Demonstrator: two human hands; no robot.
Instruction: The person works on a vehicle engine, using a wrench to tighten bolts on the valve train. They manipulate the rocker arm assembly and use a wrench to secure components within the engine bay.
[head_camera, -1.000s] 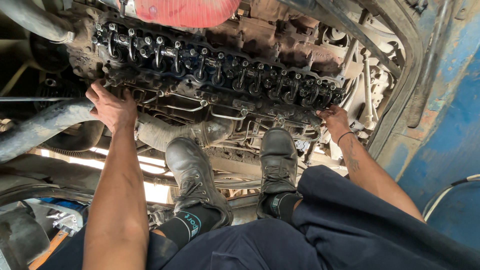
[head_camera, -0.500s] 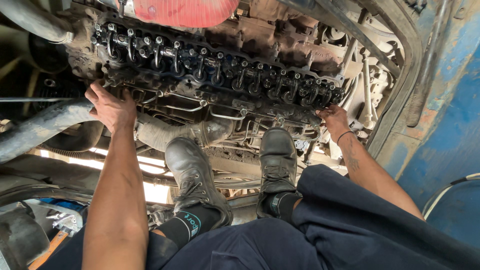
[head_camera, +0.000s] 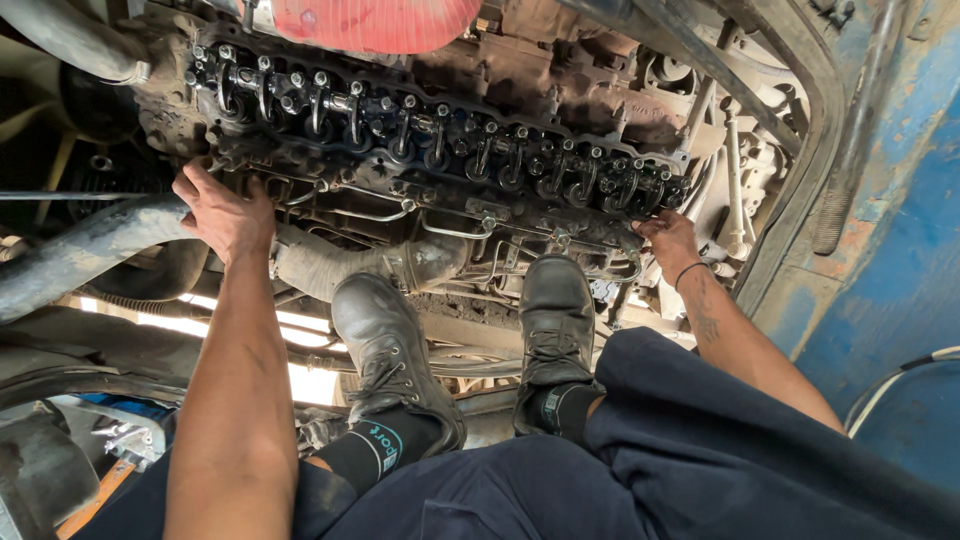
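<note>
Nothing moved. Left hand (head_camera: 222, 212) splayed flat on cylinder head (head_camera: 440, 150) edge; right hand (head_camera: 668, 238) apparently gripping opposite end.

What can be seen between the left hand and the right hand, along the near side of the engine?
In the head view, thin metal pipes and a grey ribbed hose run between the left hand and the right hand, below the engine's rocker arms.
</note>
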